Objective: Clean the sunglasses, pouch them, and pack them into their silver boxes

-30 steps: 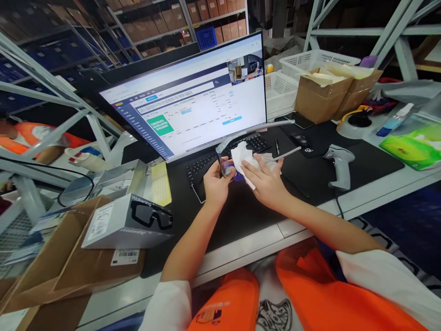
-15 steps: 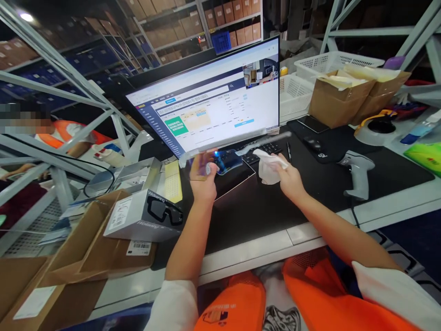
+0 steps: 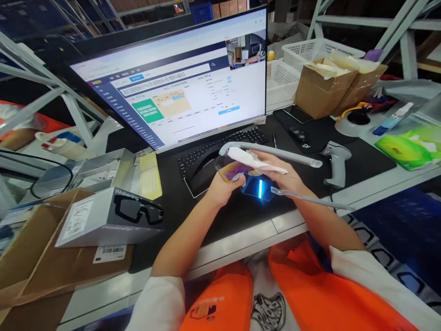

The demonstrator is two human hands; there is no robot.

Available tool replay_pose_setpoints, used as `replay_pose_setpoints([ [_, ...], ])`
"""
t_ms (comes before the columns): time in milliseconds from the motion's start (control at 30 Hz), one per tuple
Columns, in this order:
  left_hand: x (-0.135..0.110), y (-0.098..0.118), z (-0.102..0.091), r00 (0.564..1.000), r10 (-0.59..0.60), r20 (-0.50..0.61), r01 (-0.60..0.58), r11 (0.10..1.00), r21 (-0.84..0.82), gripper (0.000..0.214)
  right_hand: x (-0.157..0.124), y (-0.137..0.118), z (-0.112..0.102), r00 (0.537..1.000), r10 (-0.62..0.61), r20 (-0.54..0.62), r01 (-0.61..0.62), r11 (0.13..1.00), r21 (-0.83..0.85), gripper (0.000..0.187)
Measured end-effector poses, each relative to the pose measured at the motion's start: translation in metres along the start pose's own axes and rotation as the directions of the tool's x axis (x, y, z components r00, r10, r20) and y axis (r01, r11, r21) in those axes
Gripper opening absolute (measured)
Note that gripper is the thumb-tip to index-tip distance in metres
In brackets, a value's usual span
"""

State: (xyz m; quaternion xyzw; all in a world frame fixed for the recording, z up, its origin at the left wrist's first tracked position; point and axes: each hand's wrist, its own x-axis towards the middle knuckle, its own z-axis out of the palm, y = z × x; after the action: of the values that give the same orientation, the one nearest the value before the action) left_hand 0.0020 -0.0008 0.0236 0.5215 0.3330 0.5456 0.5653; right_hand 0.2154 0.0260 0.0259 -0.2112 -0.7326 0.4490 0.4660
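My left hand (image 3: 223, 186) grips a pair of sunglasses (image 3: 257, 186) by the lens edge, over the black desk mat (image 3: 241, 207). The lens is mirrored blue and purple, and two grey temple arms stick out to the right. My right hand (image 3: 280, 174) is closed on a white cloth (image 3: 250, 158) and presses it against the top of the lens. Both hands hover just in front of the black keyboard (image 3: 223, 145).
A large monitor (image 3: 179, 78) stands behind the keyboard. A grey sunglasses box (image 3: 106, 218) lies on brown cardboard at the left. A barcode scanner (image 3: 336, 158), mouse (image 3: 298, 134), phone, cardboard boxes (image 3: 327, 89) and a green tissue pack (image 3: 409, 145) are at the right.
The sunglasses came down from in front of the screen to just above the mat and turned. My right hand brought the cloth back onto the lens.
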Motion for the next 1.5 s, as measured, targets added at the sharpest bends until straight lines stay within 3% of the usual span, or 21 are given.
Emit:
replay_pose_setpoints([
  [133, 0.0, 0.0, 0.013, 0.995, -0.088, -0.047, 0.079, 0.982, -0.173, 0.051, 0.004, 0.006, -0.003, 0.979, -0.074, 0.191, 0.088, 0.994, -0.066, 0.045],
  [267, 0.0, 0.01, 0.021, 0.986, -0.144, -0.079, 0.115, 0.95, -0.289, 0.054, 0.006, 0.002, -0.002, 0.973, -0.058, 0.225, 0.088, 0.989, -0.123, 0.051],
  [367, -0.001, 0.016, 0.02, 0.988, -0.112, -0.102, 0.08, 0.957, -0.279, 0.052, 0.006, 0.0, -0.005, 0.969, -0.076, 0.233, 0.098, 0.992, -0.084, 0.053],
  [500, -0.001, 0.014, 0.013, 0.99, -0.03, -0.139, 0.003, 0.982, -0.191, 0.053, 0.006, 0.003, -0.012, 0.976, -0.047, 0.212, 0.045, 0.999, 0.015, 0.054],
  [633, 0.0, 0.007, 0.0, 0.984, 0.128, -0.128, -0.132, 0.991, -0.025, 0.053, 0.01, 0.006, -0.012, 0.98, 0.198, 0.031, -0.198, 0.93, 0.311, 0.056],
  [733, -0.001, 0.006, -0.007, 0.954, 0.274, -0.121, -0.266, 0.961, 0.075, 0.051, 0.015, 0.01, -0.007, 0.9, 0.419, -0.121, -0.284, 0.773, 0.567, 0.057],
  [867, -0.002, 0.01, -0.005, 0.938, 0.337, -0.077, -0.327, 0.937, 0.12, 0.046, 0.022, 0.018, 0.001, 0.789, 0.56, -0.254, -0.243, 0.664, 0.707, 0.032],
  [933, -0.002, 0.011, -0.003, 0.942, 0.331, -0.063, -0.322, 0.939, 0.125, 0.047, 0.023, 0.019, 0.007, 0.734, 0.636, -0.237, -0.285, 0.606, 0.743, 0.023],
  [1000, -0.001, 0.01, -0.002, 0.947, 0.32, -0.043, -0.313, 0.942, 0.12, 0.048, 0.021, 0.015, 0.011, 0.701, 0.697, -0.148, -0.359, 0.525, 0.772, 0.022],
  [1100, -0.001, 0.004, -0.007, 0.948, 0.319, -0.011, -0.316, 0.943, 0.104, 0.051, 0.017, 0.004, 0.014, 0.715, 0.699, 0.008, -0.428, 0.428, 0.796, 0.022],
  [1167, 0.0, 0.001, -0.01, 0.943, 0.332, -0.002, -0.329, 0.937, 0.121, 0.05, 0.015, -0.004, 0.015, 0.739, 0.672, 0.052, -0.421, 0.4, 0.814, 0.023],
  [1367, 0.006, -0.003, -0.014, 0.935, 0.355, -0.019, -0.343, 0.913, 0.219, 0.047, 0.014, -0.009, 0.011, 0.736, 0.675, 0.046, -0.399, 0.378, 0.835, 0.024],
  [1500, 0.008, -0.003, -0.016, 0.916, 0.397, -0.062, -0.368, 0.891, 0.267, 0.048, 0.015, -0.006, 0.008, 0.758, 0.651, 0.036, -0.403, 0.424, 0.811, 0.024],
])
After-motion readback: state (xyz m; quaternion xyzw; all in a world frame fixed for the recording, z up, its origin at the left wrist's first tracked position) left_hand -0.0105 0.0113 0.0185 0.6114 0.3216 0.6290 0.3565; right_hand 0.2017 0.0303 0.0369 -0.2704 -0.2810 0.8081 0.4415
